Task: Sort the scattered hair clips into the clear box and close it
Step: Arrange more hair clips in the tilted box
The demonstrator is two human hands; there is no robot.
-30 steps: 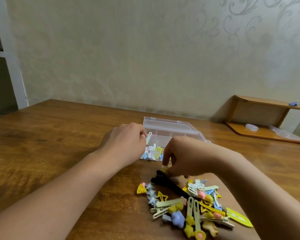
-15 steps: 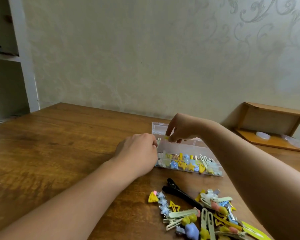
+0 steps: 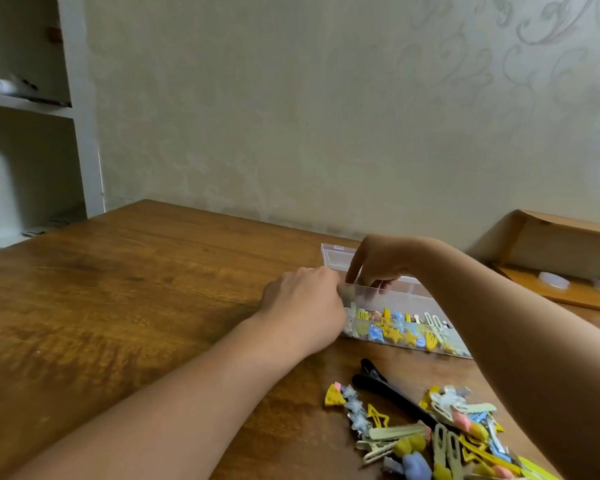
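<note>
Toward two o'clock on the tabletop (image 3: 136,289) sits the clear box (image 3: 409,306), lid open. Left hand (image 3: 305,306) grips its left end; right hand (image 3: 378,265) dips inside, fingers curled, contents unclear. Scattered clips (image 3: 430,434) lie at five o'clock.

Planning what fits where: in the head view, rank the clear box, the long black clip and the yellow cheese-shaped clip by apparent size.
1. clear box, largest.
2. long black clip, clearly smaller, though it lies nearer the camera.
3. yellow cheese-shaped clip, smallest.
</note>
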